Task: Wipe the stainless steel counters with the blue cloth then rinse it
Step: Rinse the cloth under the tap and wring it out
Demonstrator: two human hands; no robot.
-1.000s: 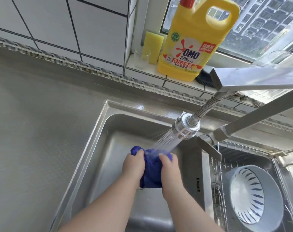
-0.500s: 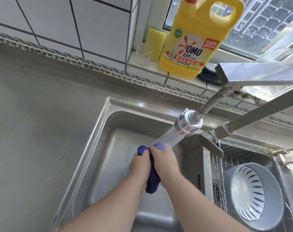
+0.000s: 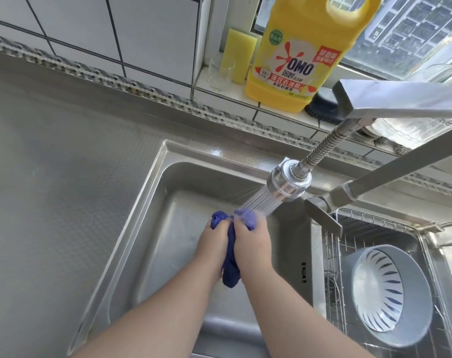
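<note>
Head view: left hand [image 3: 214, 237] and right hand [image 3: 248, 239] both grip the wrung blue cloth [image 3: 230, 264] squeezed between them, its long axis hanging toward the wrists, under spray from the round chrome faucet head [image 3: 288, 182] up-right.

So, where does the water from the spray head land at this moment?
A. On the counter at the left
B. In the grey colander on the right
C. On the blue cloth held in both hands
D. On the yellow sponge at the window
C: the spray head sends its water down onto the blue cloth, which the left hand and right hand grip over the sink.
</note>
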